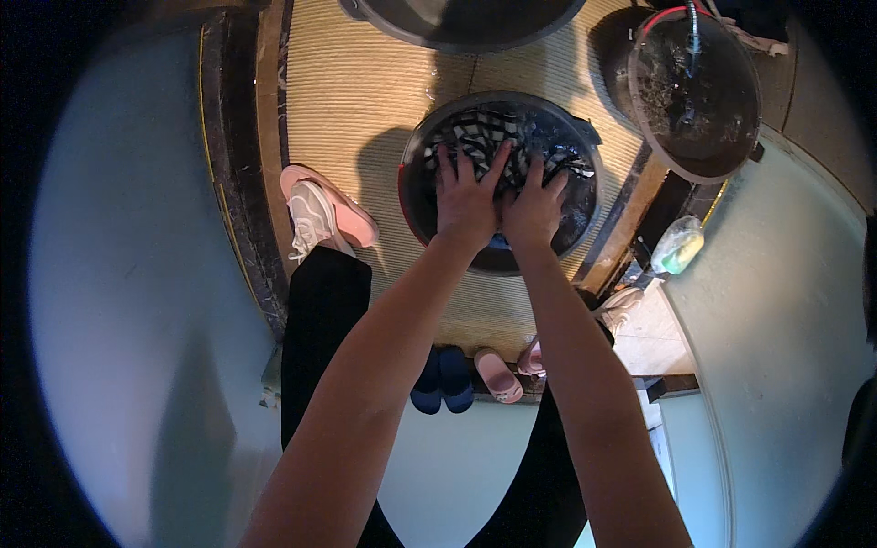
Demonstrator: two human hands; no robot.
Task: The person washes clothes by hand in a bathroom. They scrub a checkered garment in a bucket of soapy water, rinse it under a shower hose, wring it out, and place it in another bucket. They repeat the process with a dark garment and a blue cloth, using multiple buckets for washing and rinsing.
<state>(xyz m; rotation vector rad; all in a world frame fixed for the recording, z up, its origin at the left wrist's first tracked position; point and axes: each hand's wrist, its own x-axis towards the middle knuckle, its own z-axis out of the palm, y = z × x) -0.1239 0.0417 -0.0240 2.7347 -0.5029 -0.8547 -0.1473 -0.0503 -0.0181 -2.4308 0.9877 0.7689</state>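
A dark round plastic basin (pixel 500 264) stands on the ribbed floor in front of me. In it lies wet black-and-white checked cloth (pixel 488 130), partly under water. My left hand (pixel 469 195) reaches into the basin with its fingers spread on the cloth. Close beside it, my right hand (pixel 536 205) rests palm down, fingers apart, on the cloth's near right part. Neither hand is seen to grip the cloth; the undersides of both palms and the right fingertips are partly hidden.
A larger dark basin (pixel 473 44) stands beyond. At the upper right, a metal hose (pixel 693 34) hangs over a bucket of water (pixel 716 137). Pink slippers (pixel 356 222) and navy slippers (pixel 455 383) lie on the floor near my shoes. A plastic bag (pixel 678 245) sits at the right ledge.
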